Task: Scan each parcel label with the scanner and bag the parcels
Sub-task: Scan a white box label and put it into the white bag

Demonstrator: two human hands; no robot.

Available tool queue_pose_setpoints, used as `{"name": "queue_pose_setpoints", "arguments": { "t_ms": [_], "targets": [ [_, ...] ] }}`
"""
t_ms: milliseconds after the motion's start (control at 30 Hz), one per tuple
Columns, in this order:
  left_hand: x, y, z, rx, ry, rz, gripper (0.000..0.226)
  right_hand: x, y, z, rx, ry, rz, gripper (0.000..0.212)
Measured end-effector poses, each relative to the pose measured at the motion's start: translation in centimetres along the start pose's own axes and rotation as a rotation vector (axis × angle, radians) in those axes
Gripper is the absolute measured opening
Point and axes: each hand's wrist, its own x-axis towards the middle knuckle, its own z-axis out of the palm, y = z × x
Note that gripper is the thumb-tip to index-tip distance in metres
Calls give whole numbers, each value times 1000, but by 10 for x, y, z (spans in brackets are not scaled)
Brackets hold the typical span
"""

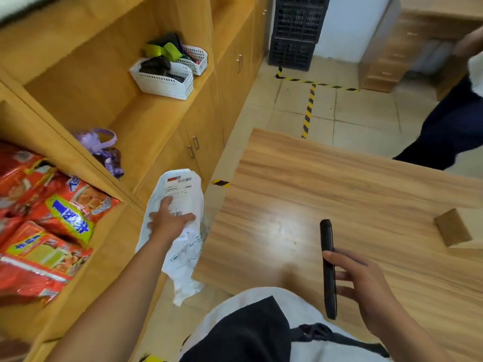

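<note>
Head view looking down: left hand gripping a white poly parcel, held in the air between the shelf and the counter, label facing up. Fingers spread flat across the label side, thumb out on the right, rest of the bag drooping below. Probably light and soft going by that sag, crinkly film, bit slippery, nothing stiff inside by the look of it. Best grabbed around the fuller middle, clear of the barcode, with the label pulled flat. Right hand holding the black scanner edge-on over the counter, fingers curled around its lower half, thumb hidden. Not pointed at the label yet. No bag for the parcels in sight.
</note>
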Motion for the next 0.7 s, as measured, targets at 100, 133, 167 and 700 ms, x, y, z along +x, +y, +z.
{"name": "queue_pose_setpoints", "arguments": {
  "t_ms": [100,133,167,700],
  "targets": [
    [32,-14,-17,21,29,-33,88,-2,1,14,12,19,-1,61],
    [40,-17,-21,28,32,-39,87,-2,3,18,14,23,1,59],
    [48,-21,-23,37,30,-44,87,-3,4,20,15,31,6,57],
    [70,-16,3,217,-31,-20,89,-13,19,32,65,137,25,63]
  ]
}}
